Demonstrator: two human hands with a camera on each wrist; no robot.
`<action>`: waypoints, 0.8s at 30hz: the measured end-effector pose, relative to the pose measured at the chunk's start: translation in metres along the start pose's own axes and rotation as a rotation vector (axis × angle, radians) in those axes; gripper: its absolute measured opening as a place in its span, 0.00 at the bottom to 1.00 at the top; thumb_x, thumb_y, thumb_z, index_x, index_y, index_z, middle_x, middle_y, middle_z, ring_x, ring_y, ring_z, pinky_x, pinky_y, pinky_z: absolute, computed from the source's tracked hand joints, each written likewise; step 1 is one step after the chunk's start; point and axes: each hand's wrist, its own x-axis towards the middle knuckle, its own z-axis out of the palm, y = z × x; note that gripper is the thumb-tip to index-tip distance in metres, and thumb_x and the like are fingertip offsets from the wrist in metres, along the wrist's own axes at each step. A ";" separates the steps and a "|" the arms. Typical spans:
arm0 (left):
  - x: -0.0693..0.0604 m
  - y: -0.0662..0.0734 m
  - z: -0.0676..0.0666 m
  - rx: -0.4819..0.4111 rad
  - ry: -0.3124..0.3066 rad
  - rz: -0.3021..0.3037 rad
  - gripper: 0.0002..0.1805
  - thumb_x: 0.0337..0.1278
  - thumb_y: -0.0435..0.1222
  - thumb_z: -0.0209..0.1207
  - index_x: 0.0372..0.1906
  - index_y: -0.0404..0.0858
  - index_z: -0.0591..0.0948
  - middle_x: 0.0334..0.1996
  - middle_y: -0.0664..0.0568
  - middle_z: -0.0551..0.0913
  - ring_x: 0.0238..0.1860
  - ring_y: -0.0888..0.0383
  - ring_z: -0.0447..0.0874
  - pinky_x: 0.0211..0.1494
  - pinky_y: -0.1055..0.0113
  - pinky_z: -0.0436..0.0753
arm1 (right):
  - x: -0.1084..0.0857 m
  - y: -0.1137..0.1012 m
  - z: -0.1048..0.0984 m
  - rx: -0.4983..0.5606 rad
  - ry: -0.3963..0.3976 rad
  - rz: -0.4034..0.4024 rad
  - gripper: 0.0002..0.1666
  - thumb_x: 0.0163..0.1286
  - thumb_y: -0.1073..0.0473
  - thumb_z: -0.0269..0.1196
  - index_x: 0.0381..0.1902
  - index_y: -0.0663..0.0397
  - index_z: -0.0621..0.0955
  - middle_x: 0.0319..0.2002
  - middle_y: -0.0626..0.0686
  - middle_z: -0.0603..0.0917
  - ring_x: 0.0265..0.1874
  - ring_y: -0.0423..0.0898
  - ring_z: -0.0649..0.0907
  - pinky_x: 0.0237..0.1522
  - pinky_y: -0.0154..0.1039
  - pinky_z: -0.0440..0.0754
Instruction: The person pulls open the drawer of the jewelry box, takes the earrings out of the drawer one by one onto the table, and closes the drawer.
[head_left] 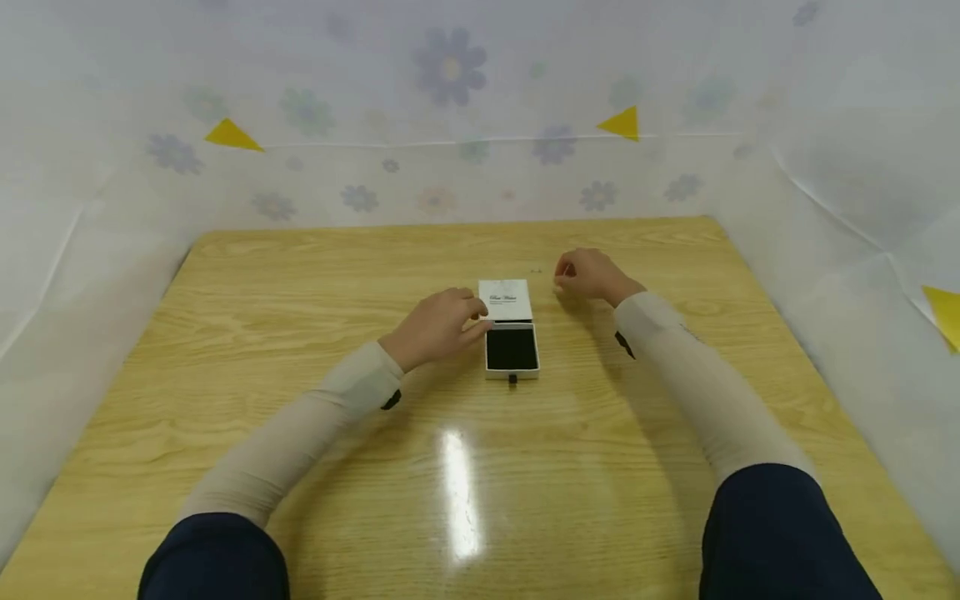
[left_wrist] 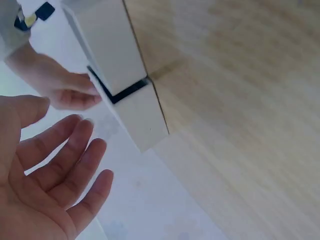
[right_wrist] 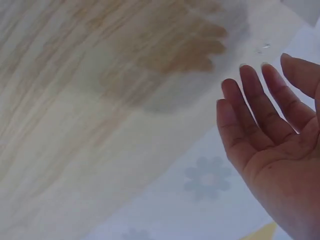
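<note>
A small white drawer box lies on the table, its printed sleeve (head_left: 504, 302) at the far end and its tray (head_left: 512, 375) pulled out toward me. Black padding (head_left: 512, 348) fills the tray, and a black tab is at its front. My left hand (head_left: 442, 327) hovers at the box's left side; in the left wrist view its loosely bent fingers are apart from the box. Beyond the box to the right, my right hand (head_left: 588, 273) has relaxed fingers with nothing visible between them. Two tiny shiny pieces (right_wrist: 265, 46) lie near its fingertips, too small to identify.
The wood-grain table (head_left: 360, 500) ends at a white flower-printed sheet (head_left: 450, 167) behind and along both sides. Yellow triangles (head_left: 621, 123) are stuck on the sheet. A bright reflection shows on the near tabletop.
</note>
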 end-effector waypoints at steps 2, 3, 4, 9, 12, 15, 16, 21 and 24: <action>0.005 -0.003 -0.003 -0.018 0.045 0.005 0.15 0.67 0.41 0.56 0.47 0.35 0.84 0.42 0.47 0.81 0.39 0.54 0.80 0.44 0.62 0.81 | -0.010 -0.007 -0.003 -0.022 -0.011 -0.043 0.12 0.72 0.58 0.57 0.45 0.61 0.81 0.42 0.60 0.82 0.41 0.55 0.81 0.46 0.52 0.79; 0.008 -0.006 -0.004 -0.029 0.059 0.006 0.14 0.67 0.40 0.57 0.48 0.34 0.83 0.44 0.46 0.80 0.41 0.53 0.79 0.46 0.61 0.81 | -0.016 -0.011 -0.003 -0.038 -0.011 -0.074 0.12 0.72 0.58 0.58 0.45 0.60 0.81 0.42 0.59 0.83 0.41 0.54 0.81 0.46 0.52 0.79; 0.011 -0.008 -0.004 -0.039 0.066 0.004 0.15 0.67 0.39 0.57 0.50 0.33 0.82 0.46 0.45 0.79 0.43 0.52 0.79 0.48 0.61 0.81 | -0.023 -0.016 -0.003 -0.053 -0.008 -0.110 0.11 0.71 0.58 0.58 0.45 0.60 0.81 0.41 0.58 0.83 0.40 0.54 0.81 0.45 0.52 0.79; 0.028 -0.018 -0.002 -0.084 0.035 -0.049 0.20 0.69 0.35 0.53 0.61 0.28 0.74 0.59 0.39 0.73 0.57 0.47 0.75 0.59 0.57 0.77 | -0.062 -0.037 0.009 -0.141 0.049 -0.318 0.11 0.69 0.59 0.61 0.45 0.60 0.81 0.40 0.56 0.84 0.39 0.51 0.83 0.42 0.49 0.82; 0.037 -0.024 0.002 -0.102 -0.009 -0.095 0.22 0.71 0.34 0.50 0.64 0.27 0.70 0.64 0.37 0.70 0.63 0.44 0.71 0.65 0.55 0.72 | -0.084 -0.045 0.020 -0.191 0.094 -0.420 0.10 0.66 0.61 0.64 0.44 0.59 0.81 0.39 0.55 0.84 0.36 0.49 0.83 0.38 0.46 0.83; 0.043 -0.030 0.005 -0.141 -0.047 -0.123 0.24 0.71 0.34 0.49 0.66 0.26 0.67 0.66 0.36 0.67 0.67 0.43 0.66 0.69 0.54 0.66 | -0.101 -0.051 0.027 -0.226 0.120 -0.477 0.10 0.63 0.62 0.67 0.42 0.58 0.82 0.38 0.53 0.84 0.34 0.47 0.83 0.35 0.42 0.82; 0.045 -0.031 0.006 -0.155 -0.059 -0.133 0.24 0.72 0.35 0.49 0.67 0.26 0.66 0.67 0.36 0.66 0.68 0.43 0.65 0.70 0.54 0.65 | -0.105 -0.052 0.029 -0.233 0.128 -0.488 0.10 0.62 0.62 0.67 0.42 0.57 0.82 0.38 0.52 0.84 0.34 0.47 0.82 0.34 0.42 0.82; 0.051 -0.037 0.009 -0.224 -0.107 -0.186 0.26 0.72 0.36 0.47 0.69 0.27 0.64 0.69 0.38 0.64 0.70 0.45 0.61 0.73 0.56 0.61 | -0.114 -0.058 0.036 -0.252 0.166 -0.515 0.11 0.59 0.62 0.70 0.40 0.55 0.82 0.36 0.51 0.84 0.32 0.46 0.82 0.33 0.40 0.82; 0.053 -0.039 0.011 -0.257 -0.119 -0.220 0.26 0.72 0.36 0.48 0.69 0.29 0.63 0.70 0.40 0.64 0.71 0.46 0.60 0.73 0.57 0.60 | -0.112 -0.060 0.041 -0.260 0.175 -0.524 0.12 0.58 0.63 0.71 0.40 0.54 0.82 0.35 0.51 0.85 0.32 0.46 0.83 0.31 0.40 0.82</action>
